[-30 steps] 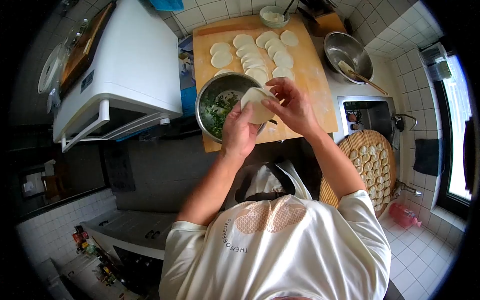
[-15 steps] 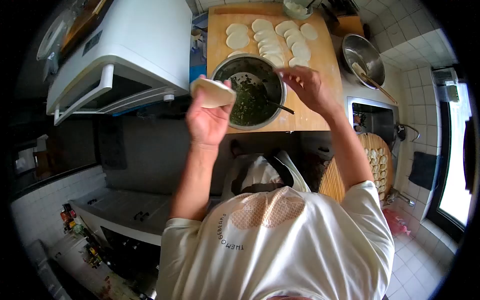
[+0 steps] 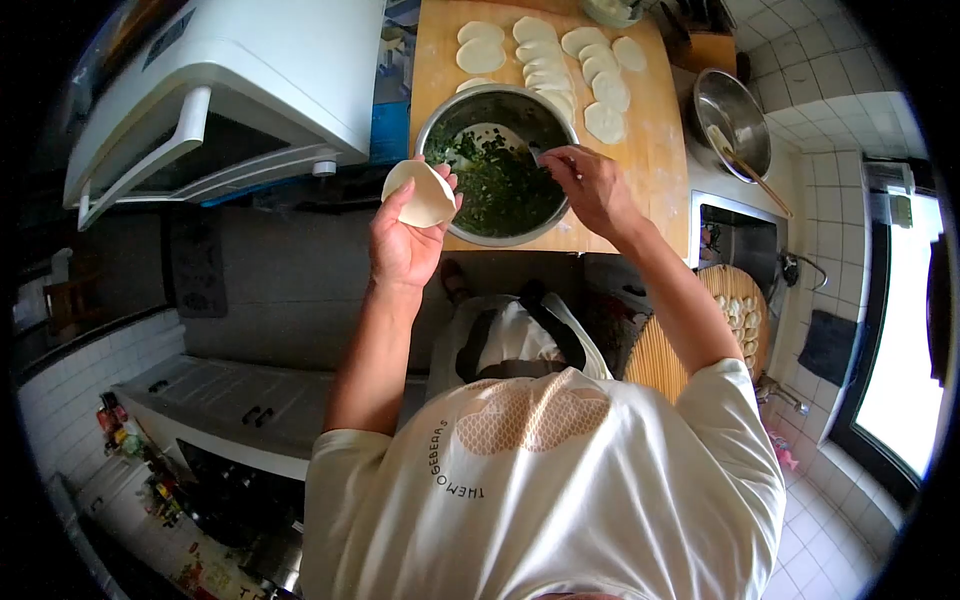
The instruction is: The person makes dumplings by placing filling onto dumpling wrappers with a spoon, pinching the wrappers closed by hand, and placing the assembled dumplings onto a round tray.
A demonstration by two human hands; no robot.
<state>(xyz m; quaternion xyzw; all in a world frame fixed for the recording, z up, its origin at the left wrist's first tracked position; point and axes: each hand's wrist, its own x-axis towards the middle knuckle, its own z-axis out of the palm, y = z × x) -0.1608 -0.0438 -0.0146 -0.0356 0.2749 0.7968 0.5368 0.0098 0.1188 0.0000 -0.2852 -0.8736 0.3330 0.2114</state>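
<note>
A round dough wrapper [image 3: 424,196] lies across the palm and fingers of my left hand [image 3: 407,240], which holds it at the left rim of a steel bowl. Chopped green filling [image 3: 500,185] fills the bottom of that steel bowl [image 3: 465,232], near the front edge of the wooden board. Over the bowl's right rim, my right hand [image 3: 597,192] is closed in a pinch around the end of a utensil [image 3: 538,155] that reaches into the bowl; most of the utensil is hidden. Flat wrappers [image 3: 545,68] lie in overlapping rows behind the bowl.
The wooden board [image 3: 650,150] bears the bowl. To its right are a second steel bowl [image 3: 758,120] with a wooden-handled tool, a sink [image 3: 745,225] and a round woven tray [image 3: 660,358] with several dumplings. A white appliance [image 3: 260,90] stands at the left.
My left hand has moved left from over the bowl with the wrapper. My right hand let go of the wrapper, moved right, then came down onto the utensil at the bowl.
</note>
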